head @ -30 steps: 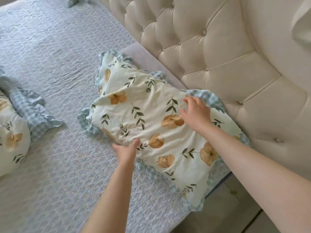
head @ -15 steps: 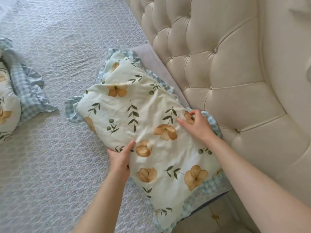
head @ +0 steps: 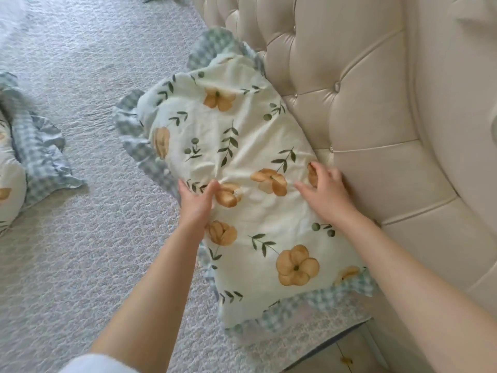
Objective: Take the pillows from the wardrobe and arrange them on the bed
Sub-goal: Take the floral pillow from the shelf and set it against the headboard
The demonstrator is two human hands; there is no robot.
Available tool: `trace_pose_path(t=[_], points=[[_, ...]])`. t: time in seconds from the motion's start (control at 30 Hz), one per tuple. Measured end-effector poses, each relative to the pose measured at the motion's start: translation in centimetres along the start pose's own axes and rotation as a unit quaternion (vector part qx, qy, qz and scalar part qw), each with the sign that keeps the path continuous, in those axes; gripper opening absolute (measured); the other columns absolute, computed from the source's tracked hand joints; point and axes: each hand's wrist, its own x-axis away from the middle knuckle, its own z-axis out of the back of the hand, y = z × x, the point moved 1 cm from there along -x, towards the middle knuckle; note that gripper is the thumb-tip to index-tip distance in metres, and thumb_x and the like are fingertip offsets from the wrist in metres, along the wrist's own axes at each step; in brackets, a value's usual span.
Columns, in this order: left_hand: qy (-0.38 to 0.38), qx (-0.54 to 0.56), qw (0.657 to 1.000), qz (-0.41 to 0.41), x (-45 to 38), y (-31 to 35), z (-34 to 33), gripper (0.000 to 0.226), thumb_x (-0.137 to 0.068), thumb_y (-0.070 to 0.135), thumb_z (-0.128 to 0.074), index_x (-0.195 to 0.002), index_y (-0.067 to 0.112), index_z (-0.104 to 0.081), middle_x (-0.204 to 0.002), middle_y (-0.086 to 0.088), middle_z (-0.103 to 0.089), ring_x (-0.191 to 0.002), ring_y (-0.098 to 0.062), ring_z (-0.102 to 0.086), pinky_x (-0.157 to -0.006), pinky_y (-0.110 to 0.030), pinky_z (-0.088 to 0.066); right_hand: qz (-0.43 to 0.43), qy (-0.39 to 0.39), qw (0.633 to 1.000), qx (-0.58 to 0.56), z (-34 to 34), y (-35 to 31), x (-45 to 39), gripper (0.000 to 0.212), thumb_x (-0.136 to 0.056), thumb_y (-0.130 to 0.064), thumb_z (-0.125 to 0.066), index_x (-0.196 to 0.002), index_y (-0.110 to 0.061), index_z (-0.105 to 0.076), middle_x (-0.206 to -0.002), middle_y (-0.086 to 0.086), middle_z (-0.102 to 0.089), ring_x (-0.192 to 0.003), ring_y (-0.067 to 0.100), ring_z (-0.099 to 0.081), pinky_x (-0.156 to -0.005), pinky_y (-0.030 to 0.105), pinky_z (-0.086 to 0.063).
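1. Pillow [head: 250, 168]: cream cover printed with tan flowers and dark green leaf sprigs, edged by a blue-and-white gingham ruffle; it lies on the bed's grey quilted bedspread [head: 80, 265], its long side touching the headboard [head: 349, 84].
2. Left hand [head: 196, 203]: on the pillow edge away from the headboard, thumb on top, fingers curled around the edge in a grip.
3. Right hand [head: 326, 189]: on the pillow side next to the headboard, fingers bent and spread, tips pressing the fabric; whether they pinch it cannot be told.
4. 2nd pillow [head: 29, 157]: same print and ruffle, well apart from the headboard, partly out of view.
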Motion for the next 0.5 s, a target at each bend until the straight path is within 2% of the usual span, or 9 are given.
trace_pose_path(t=[0.07,0.17,0.27,0.4,0.5], points=[[-0.030,-0.029,0.999,0.016,-0.1,-1.3,0.2,0.103,-0.083,0.048,-0.072,-0.156,0.035,-0.001,-0.162,-0.006,-0.020,-0.144,-0.034,-0.029,-0.112,-0.059,-0.031,-0.032,-0.038,0.999,0.008,-1.8,1.2,-0.2,0.072,-0.089,-0.060,-0.045,-0.150,-0.033,-0.018,-0.147,0.011,-0.029,-0.131,0.033,-0.039,-0.106,0.043,-0.032],[-0.060,-0.032,0.997,0.034,2.0,-4.1,0.6,0.111,-0.077,0.059,-0.071,-0.153,0.043,0.008,-0.164,-0.001,-0.013,-0.146,-0.032,-0.025,-0.115,-0.057,-0.028,-0.026,-0.016,0.999,0.035,-2.9,2.0,-0.1,0.068,-0.093,-0.059,-0.037,-0.151,-0.033,-0.011,-0.150,0.014,-0.028,-0.133,0.039,-0.035,-0.106,0.051,-0.032],[-0.087,-0.022,0.995,0.036,5.3,-6.5,0.4,0.118,-0.072,0.060,-0.076,-0.152,0.046,0.010,-0.164,-0.001,-0.016,-0.144,-0.028,-0.029,-0.116,-0.055,-0.027,-0.012,-0.009,0.999,0.032,-2.8,1.9,0.1,0.068,-0.093,-0.058,-0.037,-0.152,-0.031,-0.013,-0.148,0.015,-0.031,-0.132,0.038,-0.036,-0.106,0.047,-0.032],[-0.056,-0.074,0.996,0.004,8.7,-8.2,0.0,0.119,-0.070,0.053,-0.080,-0.150,0.048,0.007,-0.161,0.002,-0.022,-0.142,-0.025,-0.032,-0.115,-0.050,-0.029,-0.005,0.000,1.000,0.003,-2.0,2.1,1.3,0.069,-0.094,-0.053,-0.044,-0.152,-0.027,-0.018,-0.147,0.014,-0.034,-0.133,0.033,-0.038,-0.107,0.040,-0.032],[-0.065,-0.074,0.995,-0.006,9.0,-8.5,0.0,0.118,-0.073,0.049,-0.081,-0.151,0.046,0.008,-0.161,0.002,-0.022,-0.143,-0.022,-0.032,-0.116,-0.050,-0.029,0.004,0.015,1.000,0.004,-2.0,2.5,2.7,0.066,-0.095,-0.047,-0.045,-0.152,-0.022,-0.021,-0.147,0.016,-0.036,-0.134,0.033,-0.037,-0.107,0.040,-0.031]])
